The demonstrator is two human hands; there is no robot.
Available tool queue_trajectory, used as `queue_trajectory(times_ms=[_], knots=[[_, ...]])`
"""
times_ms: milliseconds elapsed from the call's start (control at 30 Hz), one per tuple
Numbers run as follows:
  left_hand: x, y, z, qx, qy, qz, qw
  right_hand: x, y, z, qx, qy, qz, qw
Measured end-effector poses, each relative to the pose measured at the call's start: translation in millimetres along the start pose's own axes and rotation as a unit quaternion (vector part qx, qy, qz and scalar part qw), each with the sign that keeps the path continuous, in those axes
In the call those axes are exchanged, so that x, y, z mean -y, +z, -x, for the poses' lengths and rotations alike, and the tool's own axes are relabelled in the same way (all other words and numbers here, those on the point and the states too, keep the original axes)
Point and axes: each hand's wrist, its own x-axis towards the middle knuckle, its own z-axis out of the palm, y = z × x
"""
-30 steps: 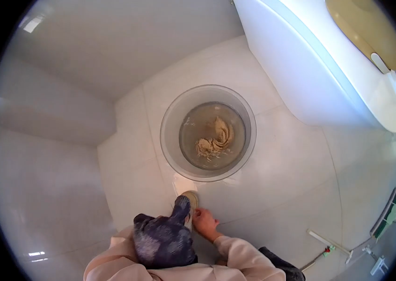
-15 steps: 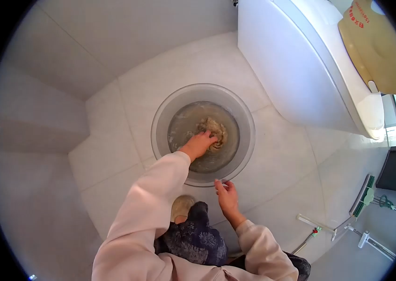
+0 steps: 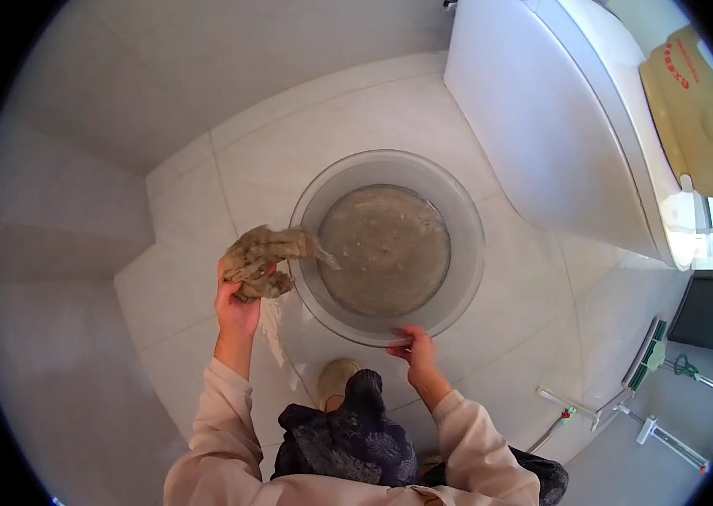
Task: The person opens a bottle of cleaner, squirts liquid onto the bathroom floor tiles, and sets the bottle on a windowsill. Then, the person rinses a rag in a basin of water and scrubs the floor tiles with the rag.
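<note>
My left hand [image 3: 238, 314] grips a bunched, wet brown cloth [image 3: 262, 253], held up beside the left rim of a clear grey plastic basin [image 3: 468, 244]. Pale streaks, seemingly water, run from the cloth toward the basin and down past its left side. Murky greyish-brown water [image 3: 382, 253] fills the lower part of the basin. At the near rim, my right hand [image 3: 418, 347] is closed on the edge, thumb above and fingers partly hidden below.
A white toilet [image 3: 550, 126] stands at the upper right, with a tan plastic object [image 3: 698, 114] on it. Mop-like tools with a green fitting [image 3: 651, 358] and a T-shaped handle [image 3: 567, 405] lie at the lower right. Walls bound the left side.
My left hand has lifted the cloth out of the water and moved left past the rim. My right hand has closed on the near rim. The basin appears slightly further right in view.
</note>
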Motion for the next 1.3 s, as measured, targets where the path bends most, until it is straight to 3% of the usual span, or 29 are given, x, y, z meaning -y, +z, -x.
queue_trajectory(times_ms=[33, 100, 233, 300, 433, 500, 600, 733, 900, 933, 1000, 1067, 1200, 1233, 1300], knots=[[7, -12, 2, -0.001, 0.000, 0.004, 1.000, 10, 1, 1, -0.003, -0.001, 0.003, 1.000], [34, -42, 0, -0.125, -0.063, 0.046, 0.989, 33, 8, 2, -0.010, -0.003, 0.003, 1.000], [113, -42, -13, -0.119, -0.109, 0.025, 0.987, 65, 13, -4, 0.010, 0.014, -0.012, 1.000], [136, -34, -37, -0.288, -0.138, 0.040, 0.947, 77, 11, -13, 0.009, 0.019, -0.006, 1.000], [153, -53, -67, -0.182, -0.091, 0.058, 0.977, 93, 16, -26, -0.011, 0.009, 0.021, 1.000], [160, -45, -82, -0.118, -0.170, 0.077, 0.975, 95, 15, -29, -0.002, 0.023, 0.029, 0.999], [202, -59, -128, -0.066, -0.188, 0.093, 0.976, 109, 15, -27, -0.013, 0.046, 0.055, 0.997], [192, -19, -166, -0.053, -0.289, 0.060, 0.954, 113, 9, -27, -0.040, 0.096, 0.100, 0.990], [198, 3, -158, 0.068, -0.060, -0.194, 0.977, 110, 15, -27, -0.049, 0.080, 0.058, 0.994], [201, 8, -151, 0.070, -0.062, -0.198, 0.976, 108, 12, -29, -0.048, 0.082, 0.053, 0.994], [208, 18, -115, -0.056, -0.109, -0.072, 0.990, 100, 4, -37, -0.025, 0.088, 0.050, 0.995], [213, 25, -70, -0.183, -0.150, 0.056, 0.970, 102, 11, -31, -0.025, 0.094, 0.055, 0.994], [233, 17, 4, -0.217, -0.197, 0.107, 0.950, 92, 9, -34, -0.030, 0.109, 0.080, 0.990], [233, 21, 11, -0.237, -0.235, 0.105, 0.937, 93, 3, -36, -0.031, 0.109, 0.078, 0.991], [239, 2, -6, -0.216, -0.225, 0.093, 0.946, 103, -17, -40, -0.025, 0.123, 0.119, 0.985]])
